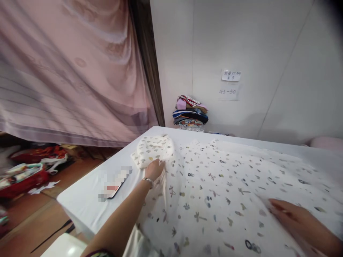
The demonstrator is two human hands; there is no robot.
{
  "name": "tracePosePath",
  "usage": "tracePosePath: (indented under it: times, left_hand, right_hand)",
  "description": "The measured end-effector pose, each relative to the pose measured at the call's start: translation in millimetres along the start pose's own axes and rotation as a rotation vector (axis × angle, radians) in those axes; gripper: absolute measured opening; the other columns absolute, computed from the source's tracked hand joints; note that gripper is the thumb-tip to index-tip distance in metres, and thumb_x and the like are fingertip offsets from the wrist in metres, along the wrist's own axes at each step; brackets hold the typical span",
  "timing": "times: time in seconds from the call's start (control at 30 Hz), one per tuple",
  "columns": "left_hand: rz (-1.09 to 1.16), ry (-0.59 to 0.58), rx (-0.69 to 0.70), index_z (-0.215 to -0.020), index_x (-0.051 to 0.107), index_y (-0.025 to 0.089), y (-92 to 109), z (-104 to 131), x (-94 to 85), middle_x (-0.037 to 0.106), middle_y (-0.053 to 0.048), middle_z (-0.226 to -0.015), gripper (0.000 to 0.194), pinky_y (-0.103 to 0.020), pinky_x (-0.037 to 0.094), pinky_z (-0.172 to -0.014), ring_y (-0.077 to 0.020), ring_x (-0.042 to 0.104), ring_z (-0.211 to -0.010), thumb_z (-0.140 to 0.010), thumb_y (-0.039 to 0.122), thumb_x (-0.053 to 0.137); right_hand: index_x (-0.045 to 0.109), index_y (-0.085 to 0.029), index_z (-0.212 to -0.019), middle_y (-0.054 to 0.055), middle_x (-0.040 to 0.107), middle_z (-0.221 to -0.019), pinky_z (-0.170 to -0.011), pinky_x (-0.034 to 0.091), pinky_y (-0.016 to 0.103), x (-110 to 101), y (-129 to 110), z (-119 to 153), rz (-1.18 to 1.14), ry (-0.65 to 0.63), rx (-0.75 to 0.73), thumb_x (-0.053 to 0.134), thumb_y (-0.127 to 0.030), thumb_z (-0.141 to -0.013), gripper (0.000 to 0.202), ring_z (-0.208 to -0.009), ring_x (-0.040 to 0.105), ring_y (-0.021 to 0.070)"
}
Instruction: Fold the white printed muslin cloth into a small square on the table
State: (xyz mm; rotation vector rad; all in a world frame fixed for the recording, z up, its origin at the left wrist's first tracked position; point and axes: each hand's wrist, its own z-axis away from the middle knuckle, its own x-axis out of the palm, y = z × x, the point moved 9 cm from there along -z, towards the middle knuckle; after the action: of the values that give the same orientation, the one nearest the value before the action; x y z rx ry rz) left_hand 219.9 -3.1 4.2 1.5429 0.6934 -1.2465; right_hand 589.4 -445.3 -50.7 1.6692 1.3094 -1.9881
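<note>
A thin white cloth (211,185) printed with small coloured motifs lies spread over the table in front of me. My left hand (155,169), with a bracelet at the wrist, has its fingers closed on the cloth's left edge, where it gathers into creases. Just beyond that hand sits a bunched white piece of fabric (151,148) with a grey print; whether it joins the big cloth I cannot tell. At the right, my right hand (291,214), somewhat blurred, pinches a raised fold of the cloth between thumb and fingers.
A phone (116,185), partly pixelated, lies on the white table (88,182) at the left. Folded clothes (190,110) are stacked beyond the far edge. A pink curtain (80,64) hangs at the left, above a red container (29,178) on the floor. Paper notes (229,92) are on the wall.
</note>
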Motion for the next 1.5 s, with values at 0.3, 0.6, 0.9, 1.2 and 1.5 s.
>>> tracePosePath:
  times: [0.3,0.6,0.9,1.2,1.5]
  left_hand:
    - [0.096,0.057,-0.119,-0.107,0.056,0.011,22,-31,1.2,0.064,-0.017,-0.104,0.04,-0.033,0.043,-0.076,-0.0271,0.06,-0.097,-0.084,0.04,0.041]
    - [0.069,-0.408,1.213,-0.105,0.062,0.025,218,187,58.8,0.068,-0.002,-0.095,0.027,-0.028,0.045,-0.076,-0.019,0.061,-0.088,-0.081,0.032,0.051]
    - [0.155,-0.337,0.81,-0.092,0.067,0.023,209,94,55.3,0.069,0.001,-0.088,0.026,-0.019,0.042,-0.066,-0.0118,0.062,-0.076,-0.086,0.033,0.043]
    - [-0.115,-0.015,0.406,-0.098,0.064,0.019,182,-59,71.3,0.062,-0.008,-0.108,0.025,-0.029,0.043,-0.08,-0.0198,0.057,-0.097,-0.081,0.023,0.048]
    - [-0.147,0.055,0.356,-0.104,0.06,0.017,202,-117,105.1,0.055,-0.012,-0.114,0.028,-0.035,0.04,-0.089,-0.0252,0.046,-0.111,-0.081,0.029,0.052]
  right_hand:
    - [0.068,-0.032,-0.097,0.004,0.066,-0.106,-0.081,0.049,0.038,80,-199,-32,-0.476,-0.559,-0.273,0.046,-0.053,-0.081,0.034,-0.096,0.06,0.027]
    - [0.051,-0.018,-0.123,0.011,0.062,-0.115,-0.083,0.049,0.037,114,-193,-54,-1.491,-0.584,0.27,0.048,-0.058,-0.08,0.058,-0.099,0.061,0.0241]
    - [0.057,-0.012,-0.114,0.01,0.071,-0.089,-0.084,0.048,0.039,131,-148,-38,-1.817,-0.476,0.702,0.055,-0.036,-0.078,0.044,-0.084,0.066,0.026]
    - [0.052,-0.018,-0.12,0.009,0.066,-0.104,-0.077,0.051,0.037,92,-101,-79,-1.634,-0.128,0.426,0.058,-0.041,-0.074,0.051,-0.092,0.063,0.026]
    - [0.065,-0.023,-0.094,0.006,0.064,-0.098,-0.064,0.044,0.028,18,-110,-83,-0.46,0.162,-0.069,0.048,-0.045,-0.08,0.031,-0.086,0.058,0.0215]
